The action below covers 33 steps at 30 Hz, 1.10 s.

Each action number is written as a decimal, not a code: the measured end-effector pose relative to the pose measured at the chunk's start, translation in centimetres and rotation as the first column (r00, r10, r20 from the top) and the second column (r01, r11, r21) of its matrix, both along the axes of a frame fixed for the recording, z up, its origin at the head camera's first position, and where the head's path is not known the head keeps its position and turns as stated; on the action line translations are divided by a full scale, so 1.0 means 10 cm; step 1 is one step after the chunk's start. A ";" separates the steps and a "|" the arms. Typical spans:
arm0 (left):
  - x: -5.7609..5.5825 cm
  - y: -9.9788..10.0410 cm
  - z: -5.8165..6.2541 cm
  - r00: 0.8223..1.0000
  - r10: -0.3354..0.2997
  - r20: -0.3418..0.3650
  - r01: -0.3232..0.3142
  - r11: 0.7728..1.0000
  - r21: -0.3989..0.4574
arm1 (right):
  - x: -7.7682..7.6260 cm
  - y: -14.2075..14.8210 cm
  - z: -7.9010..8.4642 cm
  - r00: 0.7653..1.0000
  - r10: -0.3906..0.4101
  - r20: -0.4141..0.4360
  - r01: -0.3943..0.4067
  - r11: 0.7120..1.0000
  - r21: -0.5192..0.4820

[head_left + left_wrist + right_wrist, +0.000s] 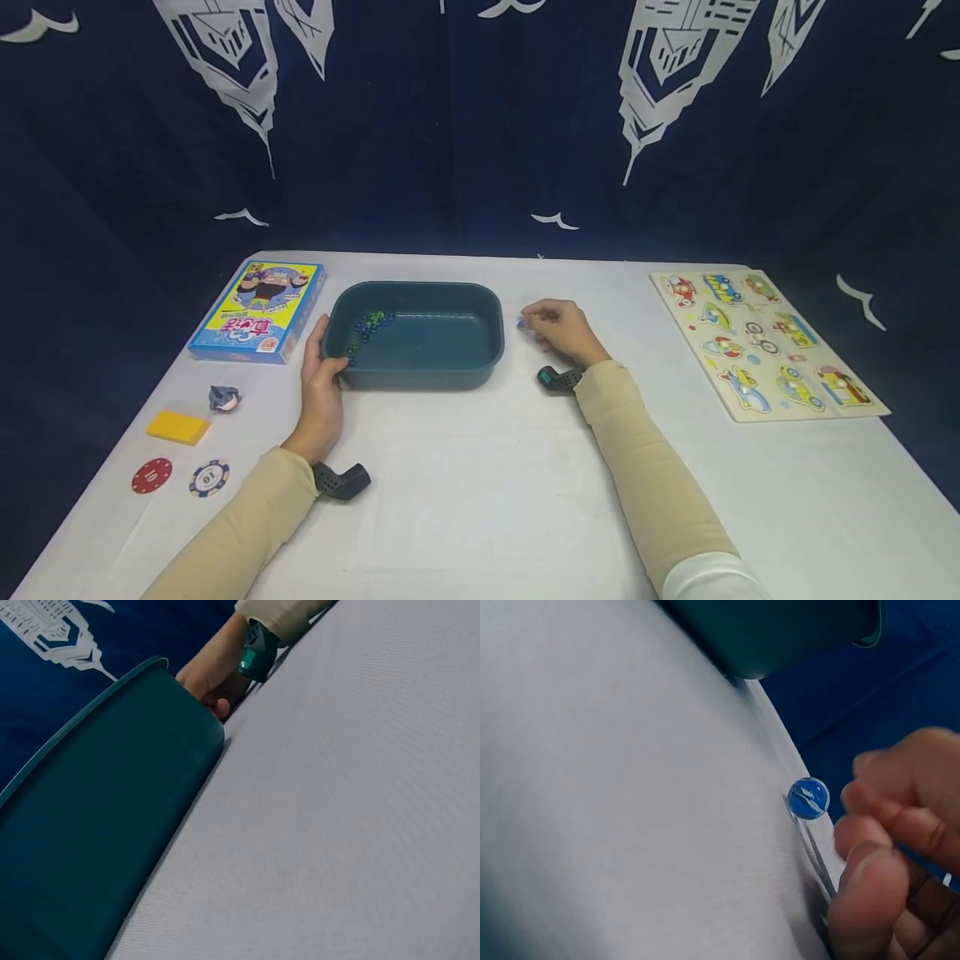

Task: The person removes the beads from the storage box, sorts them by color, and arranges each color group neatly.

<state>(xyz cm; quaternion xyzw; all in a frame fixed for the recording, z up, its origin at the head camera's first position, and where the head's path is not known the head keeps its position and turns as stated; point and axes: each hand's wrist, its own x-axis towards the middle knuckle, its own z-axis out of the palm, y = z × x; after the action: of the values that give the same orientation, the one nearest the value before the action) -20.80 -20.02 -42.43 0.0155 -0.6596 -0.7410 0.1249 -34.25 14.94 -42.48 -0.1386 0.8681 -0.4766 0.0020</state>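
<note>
My left hand (pixel 322 396) grips the left end of a dark green plastic basin (pixel 420 379), thumb over the rim and fingers along the outer wall. Several blue and green glass marbles (pixel 366 327) lie inside, toward the basin's left end. Off the basin's right end, my right hand (pixel 558 329) is low over the table with loosely bent fingers. Just beyond its fingertips a single blue marble with white swirls (pixel 808 799) sits on the white cloth, with a small gap between them in the right wrist view. The left wrist view shows the basin's outer side wall (pixel 112 795).
Left of the basin lies a blue and yellow box (pixel 258 312). Nearer are a small shark figure (pixel 224 398), a yellow block (pixel 178 427), a red chip (pixel 152 476) and a blue-white chip (pixel 209 478). A wooden picture puzzle board (pixel 765 346) lies at the right.
</note>
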 end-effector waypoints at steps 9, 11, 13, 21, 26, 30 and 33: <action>0.01 -0.03 -0.01 1.000 0.018 0.009 -0.018 1.000 -0.001 | 0.06 -0.18 0.45 0.994 0.109 0.004 -0.108 0.990 -0.093; 0.01 -0.03 -0.01 1.000 0.016 0.011 -0.016 1.000 -0.005 | 0.09 -0.24 0.59 0.987 0.161 0.005 -0.160 0.983 -0.093; 0.01 -0.03 -0.01 1.000 0.014 0.011 -0.014 1.000 -0.013 | 0.09 -0.33 0.71 0.975 0.222 0.010 -0.220 0.971 -0.098; -0.01 -0.04 0.00 1.000 0.009 0.022 -0.008 1.000 -0.024 | -0.03 -0.79 0.89 0.896 0.432 0.106 -0.421 0.900 -0.113; 0.00 -0.04 -0.01 0.999 0.008 0.040 -0.006 0.999 -0.052 | -0.13 -1.11 0.83 0.831 0.519 0.199 -0.513 0.854 -0.085; 0.01 -0.04 -0.01 0.999 0.006 0.038 -0.003 0.998 -0.058 | -0.17 -1.33 0.81 0.794 0.540 0.279 -0.554 0.832 -0.035; 0.01 -0.04 -0.01 0.999 -0.002 0.037 0.004 0.998 -0.057 | -0.20 -1.48 0.78 0.786 0.530 0.318 -0.568 0.823 0.033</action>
<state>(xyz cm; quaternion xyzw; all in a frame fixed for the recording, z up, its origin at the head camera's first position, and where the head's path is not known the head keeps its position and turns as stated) -20.69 -20.43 -42.50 0.0243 -0.6827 -0.7217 0.1119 -36.25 0.13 -34.65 -0.3122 0.8081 -0.4145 0.2788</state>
